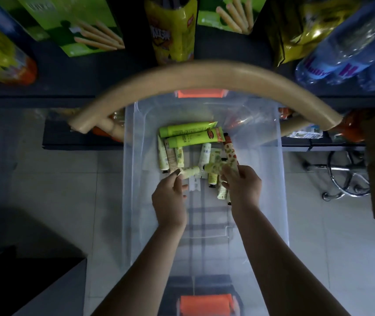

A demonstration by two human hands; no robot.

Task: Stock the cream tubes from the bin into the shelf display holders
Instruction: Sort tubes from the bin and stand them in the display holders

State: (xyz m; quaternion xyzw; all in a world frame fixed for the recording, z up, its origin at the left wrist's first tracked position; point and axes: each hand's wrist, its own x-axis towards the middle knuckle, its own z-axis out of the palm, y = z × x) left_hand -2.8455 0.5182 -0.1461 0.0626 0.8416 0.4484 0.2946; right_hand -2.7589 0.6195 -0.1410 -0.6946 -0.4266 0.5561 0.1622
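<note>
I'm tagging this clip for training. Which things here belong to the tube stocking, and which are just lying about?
Job: clear plastic bin; two lime-green cream tubes; small pale cream tubes; left hand pinching a pale yellow tube; right hand gripping a yellow patterned tube.
Lying about: green biscuit-stick boxes; yellow snack canister; wrapped water bottles; chrome stool base.

Tiled floor, clear bin on it, chrome stool base nearby
</note>
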